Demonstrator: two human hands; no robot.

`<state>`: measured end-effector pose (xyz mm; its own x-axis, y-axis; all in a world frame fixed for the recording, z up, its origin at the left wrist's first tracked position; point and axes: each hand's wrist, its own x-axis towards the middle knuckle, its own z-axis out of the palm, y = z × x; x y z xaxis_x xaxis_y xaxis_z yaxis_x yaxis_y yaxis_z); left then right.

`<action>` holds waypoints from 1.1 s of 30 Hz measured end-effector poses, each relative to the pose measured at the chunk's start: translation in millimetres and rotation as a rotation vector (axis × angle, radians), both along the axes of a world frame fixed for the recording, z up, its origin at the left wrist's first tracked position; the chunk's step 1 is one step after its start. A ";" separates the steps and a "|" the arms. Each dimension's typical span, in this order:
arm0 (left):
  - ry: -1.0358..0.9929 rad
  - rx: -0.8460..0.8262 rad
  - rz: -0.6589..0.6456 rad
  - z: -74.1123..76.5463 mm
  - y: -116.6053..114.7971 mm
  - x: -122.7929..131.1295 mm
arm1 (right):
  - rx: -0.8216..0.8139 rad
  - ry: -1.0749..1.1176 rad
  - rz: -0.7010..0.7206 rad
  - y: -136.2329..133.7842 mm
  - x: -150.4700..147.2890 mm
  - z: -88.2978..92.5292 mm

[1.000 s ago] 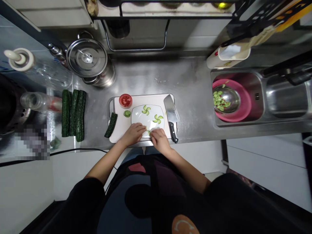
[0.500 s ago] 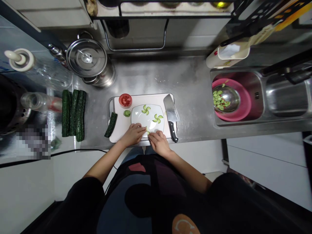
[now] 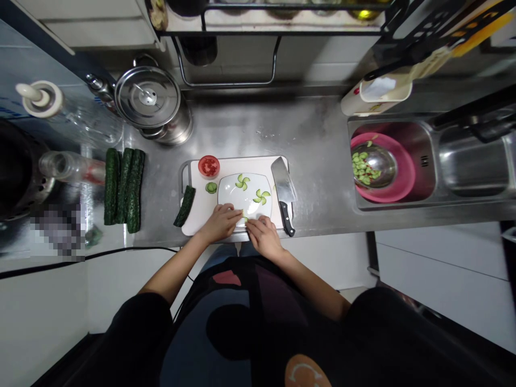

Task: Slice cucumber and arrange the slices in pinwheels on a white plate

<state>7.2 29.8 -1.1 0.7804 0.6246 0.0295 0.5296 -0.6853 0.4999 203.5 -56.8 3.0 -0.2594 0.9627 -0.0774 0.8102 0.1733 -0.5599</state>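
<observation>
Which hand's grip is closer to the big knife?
Right. The right grip is left of the knife, near its handle; the left grip is farther left, at the plate's near-left corner.

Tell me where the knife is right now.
In the head view, the knife lies at the right end of the cutting board, just right of the plate.

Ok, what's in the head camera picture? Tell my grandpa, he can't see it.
A person's left hand and right hand touch green slices on a white plate holding two green pinwheels. A cleaver lies beside it on a cutting board.
</observation>
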 end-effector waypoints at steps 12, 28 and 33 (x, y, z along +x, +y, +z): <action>0.093 -0.128 0.903 -3.5 60.4 -13.4 | 0.100 0.081 -0.154 2.3 3.2 3.4; -0.252 -0.435 1.223 24.9 60.8 -5.5 | 0.098 0.178 -0.259 22.7 11.0 9.6; -0.474 -0.918 1.054 34.9 31.8 9.1 | -0.020 0.321 -0.335 46.1 8.8 18.0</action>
